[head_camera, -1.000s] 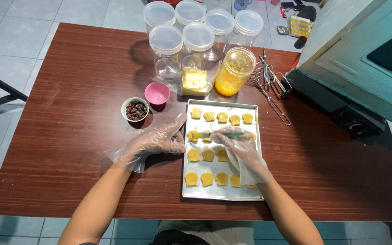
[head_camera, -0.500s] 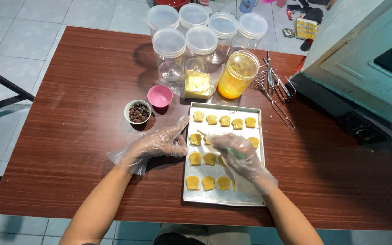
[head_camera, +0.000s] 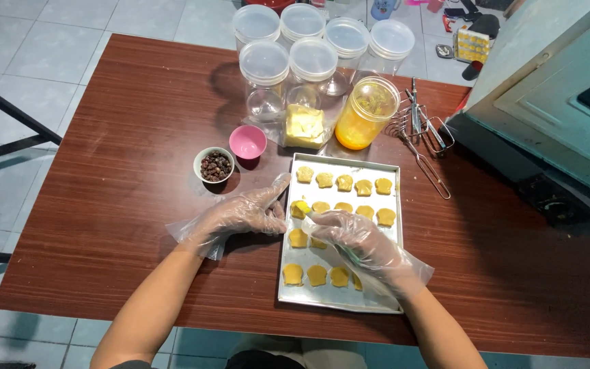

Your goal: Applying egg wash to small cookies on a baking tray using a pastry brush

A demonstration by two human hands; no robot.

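gloved left hand point(head_camera: 244, 213) beside baking tray point(head_camera: 339, 303), right hand point(head_camera: 360, 240) brushing yellow cookies point(head_camera: 300, 208)

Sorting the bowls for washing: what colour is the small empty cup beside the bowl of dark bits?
Pink; the small cup shows best in the head view.

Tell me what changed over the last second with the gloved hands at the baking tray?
The right hand, holding a thin green-handled brush, shifted left along the second row of yellow dough pieces, its tip now at the leftmost piece. The left hand stayed at the edge of the metal baking tray. The small bowl of dark bits, pink cup and clear lidded jars kept their places.
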